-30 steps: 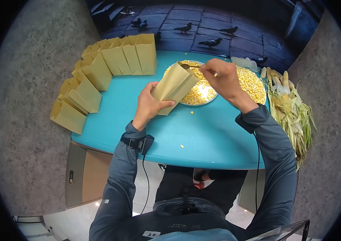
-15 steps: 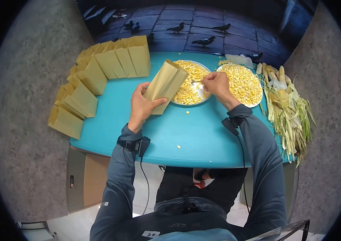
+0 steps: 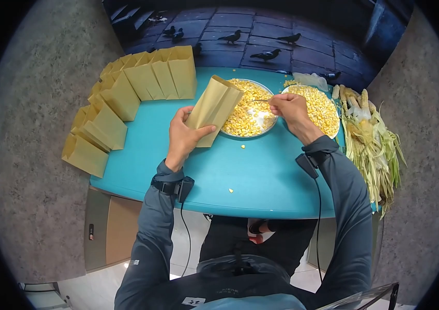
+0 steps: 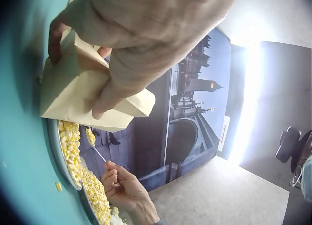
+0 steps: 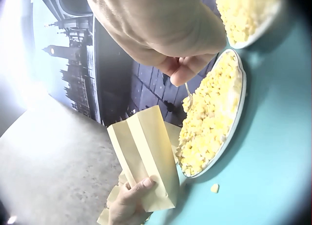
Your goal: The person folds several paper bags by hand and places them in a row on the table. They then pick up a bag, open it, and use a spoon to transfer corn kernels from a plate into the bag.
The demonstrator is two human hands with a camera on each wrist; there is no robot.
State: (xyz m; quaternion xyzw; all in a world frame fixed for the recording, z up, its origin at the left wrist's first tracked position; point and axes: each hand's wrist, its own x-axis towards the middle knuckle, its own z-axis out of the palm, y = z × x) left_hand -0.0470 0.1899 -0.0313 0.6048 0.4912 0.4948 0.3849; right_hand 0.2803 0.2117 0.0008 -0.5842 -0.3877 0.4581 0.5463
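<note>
My left hand (image 3: 183,136) grips a brown paper bag (image 3: 214,111) round its lower part, thumb across the near side. The bag leans to the right, its mouth beside the near plate of corn kernels (image 3: 242,124). With thumb and fingertips my right hand (image 3: 293,112) pinches the handle of a spoon (image 4: 100,154). Kernels heap the spoon's bowl in the left wrist view, where it shows raised above the plate. In the right wrist view the right hand (image 5: 165,35) hangs over the kernels and the bag (image 5: 146,156) stands apart from it. The bag's inside is hidden.
Several open paper bags (image 3: 121,95) stand along the table's left and back edges. A second plate of kernels (image 3: 317,111) is at the right, beside corn cobs and husks (image 3: 369,134). Loose kernels (image 3: 231,190) lie on the teal table (image 3: 260,175). A clear plastic bag (image 3: 310,79) lies behind.
My right hand took the spoon from the bag's mouth down into the near plate, then up and slightly right with kernels on it. The left hand and bag shifted only a little.
</note>
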